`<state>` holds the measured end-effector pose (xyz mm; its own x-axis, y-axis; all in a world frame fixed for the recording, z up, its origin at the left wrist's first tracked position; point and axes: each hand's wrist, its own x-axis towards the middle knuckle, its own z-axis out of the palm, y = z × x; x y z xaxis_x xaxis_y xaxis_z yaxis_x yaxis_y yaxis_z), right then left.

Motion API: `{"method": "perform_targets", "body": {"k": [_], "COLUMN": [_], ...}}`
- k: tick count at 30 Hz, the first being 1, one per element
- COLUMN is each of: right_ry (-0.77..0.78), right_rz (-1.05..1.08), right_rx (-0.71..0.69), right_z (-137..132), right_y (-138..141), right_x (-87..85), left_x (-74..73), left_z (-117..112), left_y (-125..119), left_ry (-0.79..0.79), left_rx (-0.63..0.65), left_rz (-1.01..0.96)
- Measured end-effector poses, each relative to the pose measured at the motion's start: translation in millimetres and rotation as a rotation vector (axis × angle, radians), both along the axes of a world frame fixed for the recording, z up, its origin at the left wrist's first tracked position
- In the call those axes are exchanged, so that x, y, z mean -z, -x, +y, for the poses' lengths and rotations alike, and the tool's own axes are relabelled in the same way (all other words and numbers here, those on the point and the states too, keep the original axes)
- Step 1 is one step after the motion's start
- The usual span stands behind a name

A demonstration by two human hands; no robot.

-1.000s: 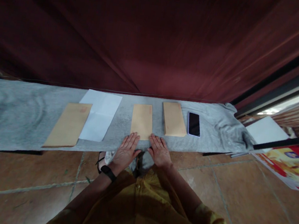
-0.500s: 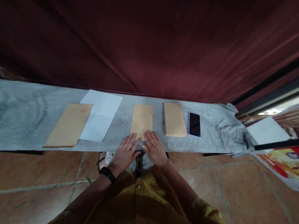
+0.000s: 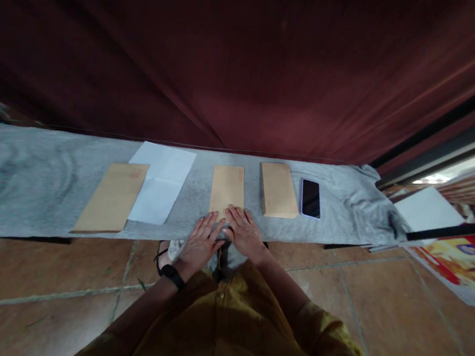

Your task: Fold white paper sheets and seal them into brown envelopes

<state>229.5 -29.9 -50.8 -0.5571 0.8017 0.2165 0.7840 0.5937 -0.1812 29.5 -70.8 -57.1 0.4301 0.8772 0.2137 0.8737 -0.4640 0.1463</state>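
Note:
A brown paper envelope (image 3: 227, 187) lies flat in front of me on the grey cloth, with a small reddish print at its top right corner. My left hand (image 3: 200, 240) rests at its near left corner, fingers stretched out. Lying flat over the near right part is my right hand (image 3: 244, 234), its fingers spread. Both hands are open and press on the envelope's near edge, which they partly hide. To the right sits a thick stack of brown envelopes (image 3: 279, 190). On the left, another brown envelope (image 3: 112, 197) overlaps a folded white paper sheet (image 3: 165, 183).
A phone (image 3: 310, 198) lies right of the stack. The grey cloth (image 3: 25, 175) covers a long narrow bench, rumpled at both ends. A dark red curtain (image 3: 240, 86) hangs behind it. At far right are a colourful box (image 3: 469, 264) and a dark metal bar (image 3: 456, 228).
My right hand has slid slightly left along the envelope's near edge. My left hand stays nearly where it was. The whole view has shifted very slightly.

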Motion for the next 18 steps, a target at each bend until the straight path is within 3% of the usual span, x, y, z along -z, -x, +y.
{"method": "perform_targets", "body": {"k": [18], "right_ry": [0.02], "right_rz": [0.012], "right_rx": [0.015], "right_z": [-0.9], "right_y": [1.1], "right_x": [-2.8], "left_x": [-3.5], "left_z": [-5.7], "left_y": [4.5], "left_ry": [-0.001], "left_rx": [-0.083], "left_rz": [-0.002]}}
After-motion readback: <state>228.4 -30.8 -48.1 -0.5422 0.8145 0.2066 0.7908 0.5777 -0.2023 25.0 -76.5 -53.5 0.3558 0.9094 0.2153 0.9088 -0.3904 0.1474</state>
